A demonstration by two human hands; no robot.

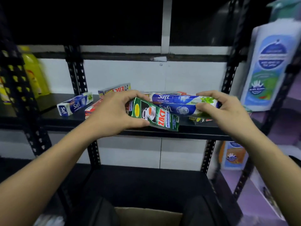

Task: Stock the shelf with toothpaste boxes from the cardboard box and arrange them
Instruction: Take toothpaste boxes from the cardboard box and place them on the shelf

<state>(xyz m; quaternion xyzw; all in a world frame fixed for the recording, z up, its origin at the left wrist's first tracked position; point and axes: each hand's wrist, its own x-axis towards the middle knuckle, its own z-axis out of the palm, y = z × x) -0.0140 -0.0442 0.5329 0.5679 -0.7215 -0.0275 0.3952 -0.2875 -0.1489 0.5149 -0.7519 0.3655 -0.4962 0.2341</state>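
1. At the centre of the frame, the left hand [114, 113] grips one end of a green Zact Whitening toothpaste box [158, 117], thumb beneath and fingers curled over the top. The box tilts above the front edge of the black shelf [53, 115].
2. Just right of it, the right hand [224, 111] clasps the right end of a blue-and-white Safi toothpaste pack [175, 101]. Whether it is one box or two stacked is unclear. It touches the green box.
3. Left of the hands, a second Safi box [75, 104] lies flat on the shelf, with a red box [92, 109] beside it and a silver Zact box [114, 89] behind.
4. At bottom centre, the cardboard box [146, 216] shows its rim.
5. A yellow bottle [32, 72] stands at upper left.
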